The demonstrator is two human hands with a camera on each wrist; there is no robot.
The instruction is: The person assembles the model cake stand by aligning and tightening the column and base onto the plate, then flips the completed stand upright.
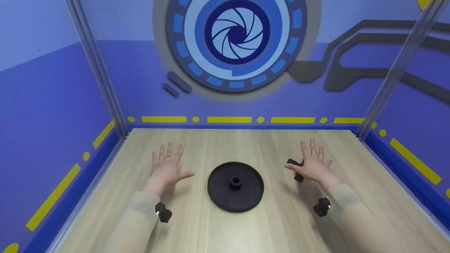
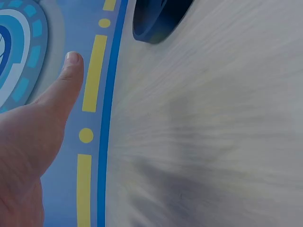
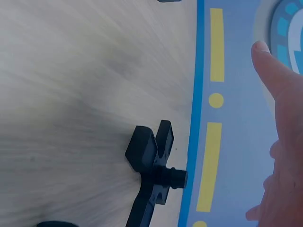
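Observation:
A black round disc (image 1: 221, 195) with a raised rim and a hollow hub (image 1: 235, 182) lies flat on the wooden table. To its left my left hand (image 1: 167, 170) hovers, fingers spread and thumb pointing toward the disc, holding nothing. Part of the disc's edge (image 2: 161, 23) shows at the top of the left wrist view. My right hand (image 1: 314, 168) is spread above the table on the other side. Partly hidden beneath it is a black branched piece (image 1: 299, 176). In the right wrist view this piece (image 3: 147, 172) shows blocky arms and a short round peg. Neither hand touches anything.
Blue panels (image 1: 140, 88) with yellow dashes enclose the wooden table (image 1: 228, 232) at the back and both sides. Metal posts (image 1: 95, 59) rise at the back corners. Small black devices (image 1: 163, 212) sit on both wrists.

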